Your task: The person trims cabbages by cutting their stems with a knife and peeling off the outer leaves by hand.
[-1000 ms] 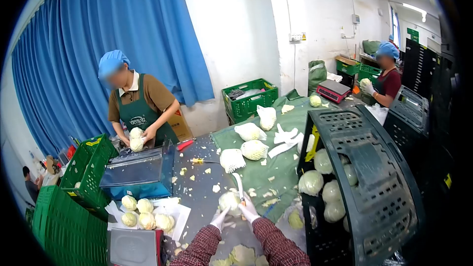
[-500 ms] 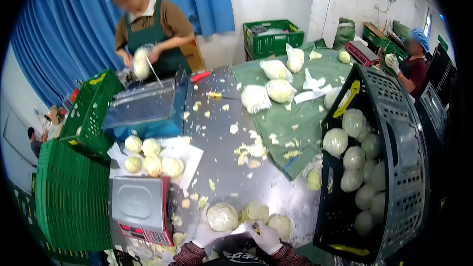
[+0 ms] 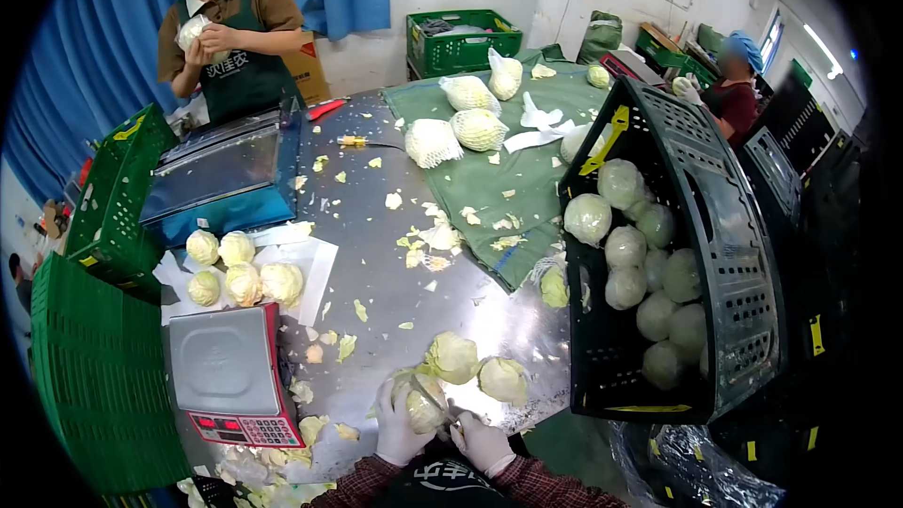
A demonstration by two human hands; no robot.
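Observation:
Near the table's front edge, my left hand [image 3: 400, 428] in a white glove holds a pale cabbage [image 3: 426, 406] from its left side. My right hand [image 3: 482, 442], also gloved, is closed round a knife [image 3: 451, 421], whose blade lies against the cabbage's lower right side. Two more pale green cabbages rest just beyond, one [image 3: 452, 357] behind the held one and one [image 3: 503, 380] to its right. Leaf scraps are scattered over the metal table [image 3: 376, 273].
A red and grey scale [image 3: 226, 362] and several cabbages on white paper [image 3: 315, 268] are at left. A black crate [image 3: 743, 273] of wrapped cabbages stands at right. Netted cabbages lie on green cloth [image 3: 470, 198]. A co-worker [image 3: 235, 33] stands beyond the blue sealing machine [image 3: 226, 174].
Both hands and the cabbage have moved back to the table's front edge. The knife blade now meets the cabbage. The co-worker at left has raised a cabbage toward the chest.

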